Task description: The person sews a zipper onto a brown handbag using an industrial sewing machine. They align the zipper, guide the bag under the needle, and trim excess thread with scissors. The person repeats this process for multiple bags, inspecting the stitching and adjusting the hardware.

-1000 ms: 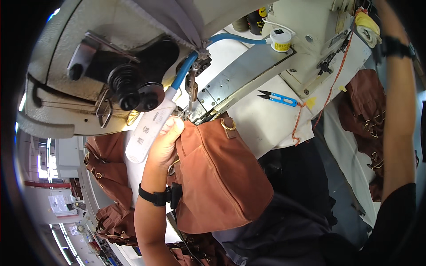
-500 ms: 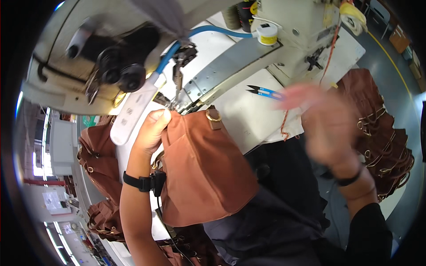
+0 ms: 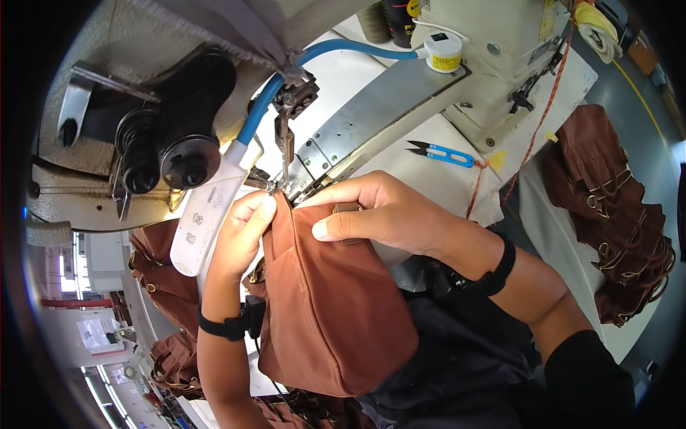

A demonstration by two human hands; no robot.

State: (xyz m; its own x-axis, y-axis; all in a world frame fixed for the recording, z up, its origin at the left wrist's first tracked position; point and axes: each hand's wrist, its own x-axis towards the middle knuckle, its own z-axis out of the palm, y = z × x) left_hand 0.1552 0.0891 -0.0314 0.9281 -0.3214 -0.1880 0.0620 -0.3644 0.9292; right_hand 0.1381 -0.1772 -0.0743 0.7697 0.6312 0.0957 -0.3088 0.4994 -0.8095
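Observation:
A brown fabric bag [image 3: 336, 314] hangs from the sewing machine bed [image 3: 379, 118], its top edge at the needle area. My left hand [image 3: 246, 225] pinches the bag's upper left edge beside the presser foot [image 3: 284, 161]. My right hand [image 3: 379, 214] grips the upper right edge, thumb on the near face and fingers behind the rim. A leather tab [image 3: 349, 209] is partly covered by that hand. Blue-handled thread snips [image 3: 443, 154], tied to an orange cord [image 3: 525, 150], lie on the white table to the right.
A white lamp [image 3: 207, 218] on a blue flexible neck [image 3: 350, 46] hangs left of the needle. Stacked brown bags [image 3: 607, 214] stand at the right, and more brown bags [image 3: 168, 279] lie at the left. A small white container [image 3: 443, 53] sits on the machine bed.
My right hand has put the snips down on the table and moved left onto the bag's upper edge. My left hand keeps its pinch; the bag has turned slightly.

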